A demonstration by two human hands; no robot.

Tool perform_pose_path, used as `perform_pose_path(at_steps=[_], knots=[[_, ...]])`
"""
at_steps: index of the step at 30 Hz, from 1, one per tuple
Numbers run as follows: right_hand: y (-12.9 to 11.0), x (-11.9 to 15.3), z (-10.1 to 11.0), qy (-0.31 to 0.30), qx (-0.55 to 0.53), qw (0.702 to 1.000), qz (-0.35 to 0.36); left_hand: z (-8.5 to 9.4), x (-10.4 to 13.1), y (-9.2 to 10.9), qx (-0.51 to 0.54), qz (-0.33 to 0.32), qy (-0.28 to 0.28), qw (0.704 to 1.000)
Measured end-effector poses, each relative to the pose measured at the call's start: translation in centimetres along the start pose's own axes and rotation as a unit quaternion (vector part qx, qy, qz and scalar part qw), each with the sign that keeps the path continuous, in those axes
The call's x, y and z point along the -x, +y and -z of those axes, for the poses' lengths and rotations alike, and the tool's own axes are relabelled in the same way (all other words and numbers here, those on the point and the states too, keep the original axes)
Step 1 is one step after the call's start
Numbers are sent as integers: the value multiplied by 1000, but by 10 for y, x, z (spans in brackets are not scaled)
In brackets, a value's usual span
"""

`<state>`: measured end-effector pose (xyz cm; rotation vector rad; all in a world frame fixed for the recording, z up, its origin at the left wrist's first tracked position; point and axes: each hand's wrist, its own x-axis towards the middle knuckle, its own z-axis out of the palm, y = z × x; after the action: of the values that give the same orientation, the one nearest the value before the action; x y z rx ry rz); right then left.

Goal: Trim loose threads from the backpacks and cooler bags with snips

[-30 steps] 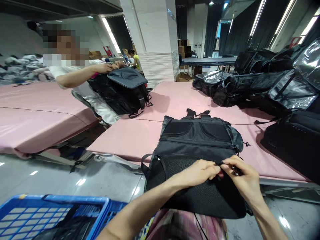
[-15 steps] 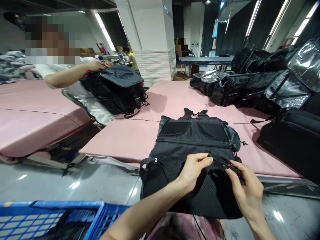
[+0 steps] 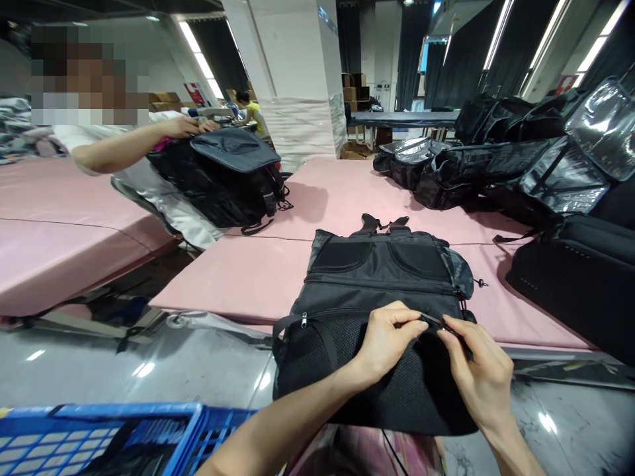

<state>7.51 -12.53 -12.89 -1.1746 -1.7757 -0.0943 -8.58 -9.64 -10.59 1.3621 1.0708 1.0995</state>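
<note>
A black backpack [image 3: 380, 291] lies with its padded, mesh-covered side up, its lower part hanging over the near table edge. Above the mesh, my left hand [image 3: 389, 340] pinches one part of a black strap [image 3: 431, 320] between thumb and fingers. Close by on the right, my right hand [image 3: 479, 363] is closed on the same strap. Fingers hide most of the strap, and any fitting on it is too small to make out. A zipper pull [image 3: 304, 320] shows at the bag's left side.
The backpack rests on a pink-covered table [image 3: 238, 271]. More black bags, some with silver lining [image 3: 560, 175], crowd its right side. Across at left, a person [image 3: 124, 145] handles another black bag [image 3: 218, 178]. A blue crate [image 3: 198, 423] stands at lower left.
My hands have come closer together along the strap, with the right one shifting left. Less of the strap shows between them. The view has shifted slightly.
</note>
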Motion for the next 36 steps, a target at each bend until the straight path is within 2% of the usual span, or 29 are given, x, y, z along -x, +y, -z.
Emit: perform_pose_path(at_steps=[2,5,7,11,13,15,18,19,21,23,25,26,28,31,34,36], knots=[[1,0,1,8,5,1000,0,-1,0,1,-10,2,1,1000],[3,2,1,25,-15,998,-46,-1,-1,-1,4,16,1,1000],[4,4,-1,20,-33,997,-66,0,-2,-4,22,22,-5,999],[4,9,-7,-5,-35,998,-59,1,-3,-7,80,52,-29,995],[6,11,-8,1,-39,995,-90,2,-3,-8,93,68,-39,993],[7,13,-9,10,-52,991,-121,2,-4,-10,82,66,-40,994],[8,16,-11,-15,-77,990,-118,3,-2,-12,47,43,-42,997],[10,17,-10,-26,-84,989,-118,4,1,-11,28,38,-54,997],[18,16,-8,-34,-93,984,-149,11,7,-6,-36,29,-120,992],[34,11,-3,-23,-106,971,-213,25,11,7,-124,4,-211,970],[59,0,3,-14,-122,955,-271,40,4,26,-190,-32,-256,947],[74,-7,5,-10,-127,949,-289,46,-7,34,-210,-49,-244,946],[106,-23,5,-6,-115,944,-309,53,-42,47,-242,-75,-174,952],[147,-45,-7,-16,-77,944,-321,43,-119,43,-342,-102,-83,930],[172,-58,-23,-40,-56,944,-322,17,-191,22,-444,-96,-82,887],[181,-63,-33,-54,-46,944,-322,1,-222,7,-489,-102,-113,859]])
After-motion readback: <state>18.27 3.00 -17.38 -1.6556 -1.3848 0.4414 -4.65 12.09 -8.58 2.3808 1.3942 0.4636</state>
